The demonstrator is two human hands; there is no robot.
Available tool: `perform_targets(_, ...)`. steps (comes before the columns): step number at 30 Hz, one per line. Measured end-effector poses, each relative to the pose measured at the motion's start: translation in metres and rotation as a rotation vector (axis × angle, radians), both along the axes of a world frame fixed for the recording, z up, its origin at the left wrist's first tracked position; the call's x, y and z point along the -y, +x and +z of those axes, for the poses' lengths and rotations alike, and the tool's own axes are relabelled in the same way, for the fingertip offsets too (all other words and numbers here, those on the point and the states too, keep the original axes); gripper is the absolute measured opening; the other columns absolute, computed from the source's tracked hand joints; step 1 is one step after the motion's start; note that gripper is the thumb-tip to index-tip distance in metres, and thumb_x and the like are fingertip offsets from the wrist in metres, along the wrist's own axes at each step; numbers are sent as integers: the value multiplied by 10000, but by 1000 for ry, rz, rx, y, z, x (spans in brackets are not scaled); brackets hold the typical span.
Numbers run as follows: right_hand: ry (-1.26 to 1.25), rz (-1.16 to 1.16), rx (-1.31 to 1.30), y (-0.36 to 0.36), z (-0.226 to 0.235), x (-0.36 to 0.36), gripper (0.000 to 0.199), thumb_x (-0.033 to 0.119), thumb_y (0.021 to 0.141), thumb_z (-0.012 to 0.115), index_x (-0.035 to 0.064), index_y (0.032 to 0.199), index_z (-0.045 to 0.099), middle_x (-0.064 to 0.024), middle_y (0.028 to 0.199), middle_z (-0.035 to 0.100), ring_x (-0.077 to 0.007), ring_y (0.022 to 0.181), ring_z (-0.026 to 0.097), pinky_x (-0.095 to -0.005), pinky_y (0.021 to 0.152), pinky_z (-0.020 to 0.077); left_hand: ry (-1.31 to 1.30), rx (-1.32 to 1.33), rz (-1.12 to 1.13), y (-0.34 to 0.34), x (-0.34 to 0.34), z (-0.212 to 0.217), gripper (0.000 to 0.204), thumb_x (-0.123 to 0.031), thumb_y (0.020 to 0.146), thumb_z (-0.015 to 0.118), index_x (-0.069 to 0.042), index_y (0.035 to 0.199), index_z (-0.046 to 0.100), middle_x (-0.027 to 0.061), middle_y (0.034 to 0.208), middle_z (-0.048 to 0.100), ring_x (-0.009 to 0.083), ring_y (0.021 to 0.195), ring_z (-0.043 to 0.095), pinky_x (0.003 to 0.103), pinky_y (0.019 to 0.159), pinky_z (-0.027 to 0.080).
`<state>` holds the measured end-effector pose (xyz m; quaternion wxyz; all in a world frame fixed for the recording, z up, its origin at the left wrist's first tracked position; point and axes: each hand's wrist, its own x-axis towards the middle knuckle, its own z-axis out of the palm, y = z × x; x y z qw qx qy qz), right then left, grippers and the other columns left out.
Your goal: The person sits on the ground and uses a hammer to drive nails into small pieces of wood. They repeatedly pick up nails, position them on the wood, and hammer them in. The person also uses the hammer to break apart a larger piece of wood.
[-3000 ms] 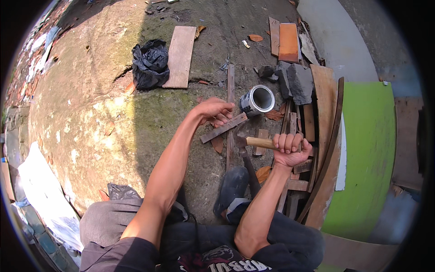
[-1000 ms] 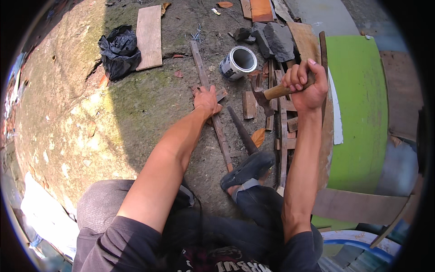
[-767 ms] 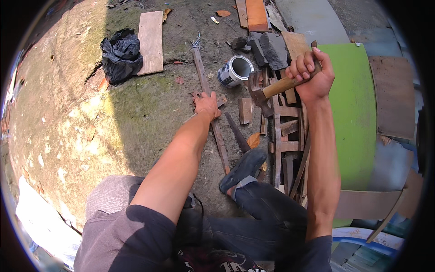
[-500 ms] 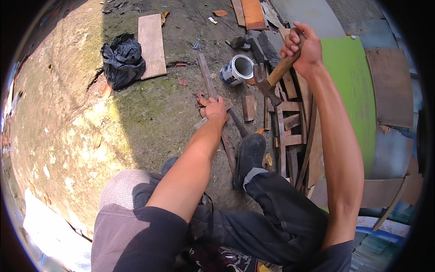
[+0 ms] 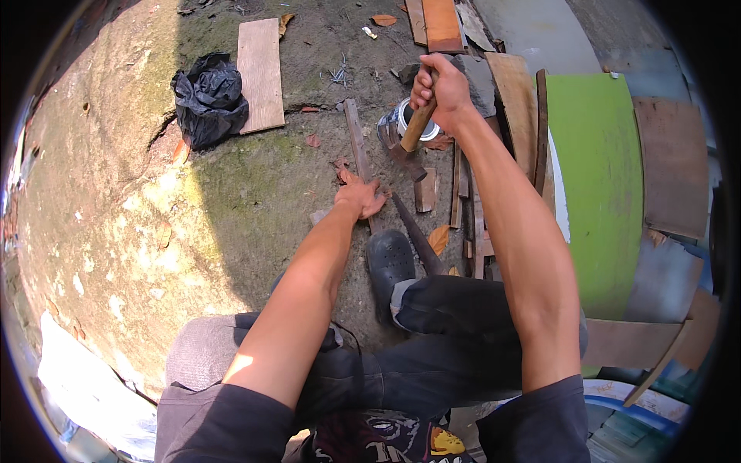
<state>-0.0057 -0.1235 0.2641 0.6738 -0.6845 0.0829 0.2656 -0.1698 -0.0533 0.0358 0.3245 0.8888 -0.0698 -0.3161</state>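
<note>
Head view: my right hand (image 5: 448, 92) grips a claw hammer (image 5: 417, 131) (head low); left hand (image 5: 361, 196) over wooden strip (image 5: 357, 139), grip unclear.

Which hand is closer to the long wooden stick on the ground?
Left. The left hand lies across the long wooden stick; the right hand is up off the ground, to the stick's right, holding the hammer.

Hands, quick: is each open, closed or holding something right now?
Left hand: over the wood strip; its grip can't be told.
Right hand: closed, holding the hammer.
</note>
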Motion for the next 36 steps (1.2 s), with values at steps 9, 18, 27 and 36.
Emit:
perform_targets(9,28,-174,68,-23,-20,8,436,368,940,527,131,598,398,-21,493,372,-183,465,410,-368,559,398,-191,133,314,1,-16,19,456,-414,811,668,-49,1073,589,267,1085,664,446,1042,627,524,884,508)
perform_targets(18,231,-334,37,-75,-58,57,488,412,974,483,135,582,392,-31,470,368,-184,441,387,-369,563,403,-208,471,382,45,-53,3,386,-408,918,673,-49,1061,663,147,1061,585,365,979,620,461,838,500)
perform_targets(27,133,-252,-16,-40,-62,29,471,408,951,537,144,588,395,-15,477,359,-179,433,384,-369,537,395,144,503,129,17,-77,-4,472,-475,910,628,-90,1184,627,163,1102,598,331,1068,599,460,907,470)
perform_targets(36,-28,-74,-365,42,-105,-13,466,464,960,480,151,627,387,-4,511,369,-181,462,369,-402,548,360,161,277,-28,20,-71,10,460,-491,961,545,-152,1272,520,176,1074,634,374,979,669,484,797,540)
